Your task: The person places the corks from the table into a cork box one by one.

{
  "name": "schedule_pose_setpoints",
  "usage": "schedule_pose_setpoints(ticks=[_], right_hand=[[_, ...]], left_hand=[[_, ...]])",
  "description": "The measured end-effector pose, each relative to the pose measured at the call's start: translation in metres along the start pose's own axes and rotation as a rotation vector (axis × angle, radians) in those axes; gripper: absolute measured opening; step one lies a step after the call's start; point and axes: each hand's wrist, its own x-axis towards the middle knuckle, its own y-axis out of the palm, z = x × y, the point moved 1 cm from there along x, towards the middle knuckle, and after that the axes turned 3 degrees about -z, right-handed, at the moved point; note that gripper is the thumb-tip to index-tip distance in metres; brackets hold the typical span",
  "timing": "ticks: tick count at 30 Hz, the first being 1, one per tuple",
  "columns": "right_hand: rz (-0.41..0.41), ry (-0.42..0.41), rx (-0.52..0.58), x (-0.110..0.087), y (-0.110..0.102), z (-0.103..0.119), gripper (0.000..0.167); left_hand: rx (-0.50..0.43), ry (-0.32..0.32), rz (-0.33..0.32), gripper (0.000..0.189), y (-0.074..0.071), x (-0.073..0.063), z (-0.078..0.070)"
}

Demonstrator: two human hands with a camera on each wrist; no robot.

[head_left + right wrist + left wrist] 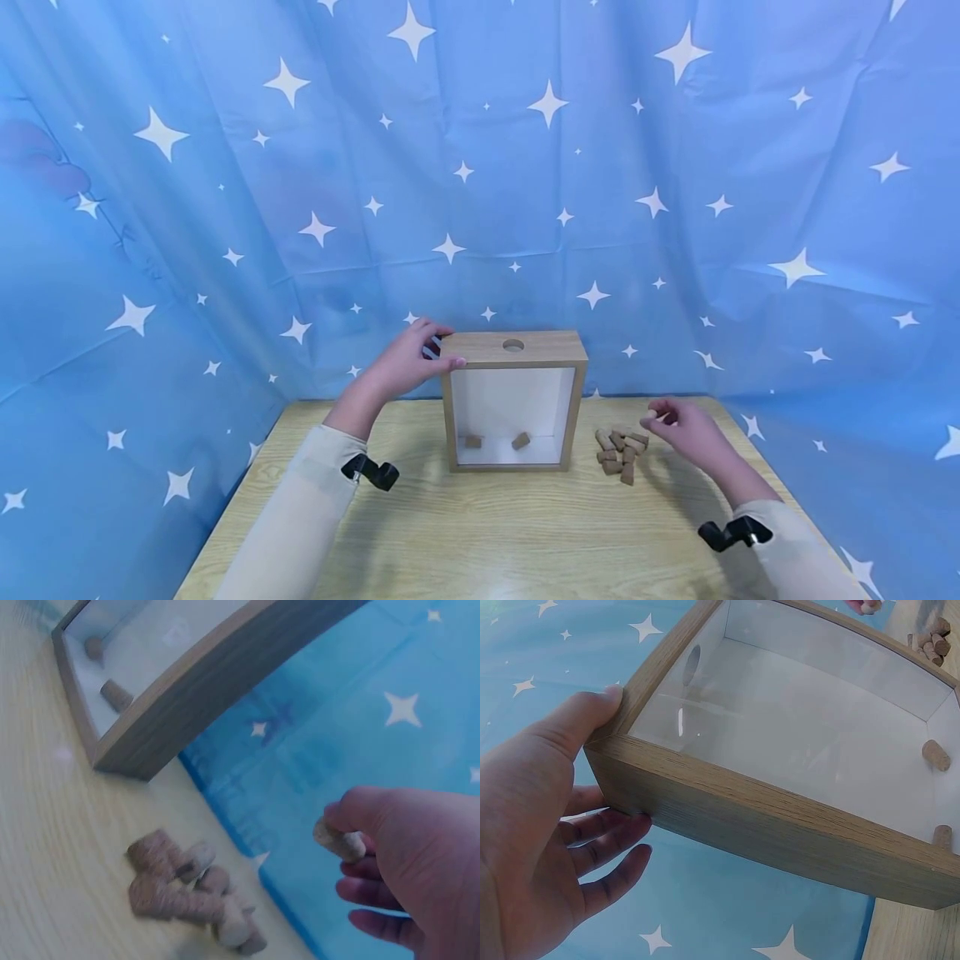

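Note:
A wooden-framed shadow box with a clear front and a round hole in its top stands upright on the table. Two corks lie on its floor, one cork near the middle and another at the left. My left hand grips the box's upper left corner, thumb on the front edge and fingers round the side. My right hand pinches a single cork between thumb and fingers, raised off the table. Below and left of that hand lies a loose pile of corks, right of the box.
The pale wooden table extends toward me in front of the box. Behind it and along both sides hangs a blue curtain with white stars. A black wrist mount sits on each sleeve.

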Motion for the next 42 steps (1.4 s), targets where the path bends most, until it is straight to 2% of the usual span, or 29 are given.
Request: schedule_pose_setpoints(ticks=[10, 25, 35, 42], right_hand=[[-0.163, -0.068, 0.101, 0.014, -0.014, 0.042, 0.047], [-0.229, -0.154, 0.188, 0.035, -0.039, 0.101, 0.035], [-0.304, -0.238, 0.257, 0.041, -0.037, 0.143, 0.031], [-0.364, -0.264, 0.323, 0.045, -0.035, 0.160, 0.020]], left_hand=[[-0.001, 0.004, 0.002, 0.075, -0.002, -0.002, -0.003], [-0.001, 0.009, 0.000, 0.075, 0.000, -0.001, 0.001], [-0.007, 0.004, -0.003, 0.074, 0.000, -0.001, 0.003], [0.000, 0.014, 0.002, 0.076, -0.001, -0.001, 0.001]])
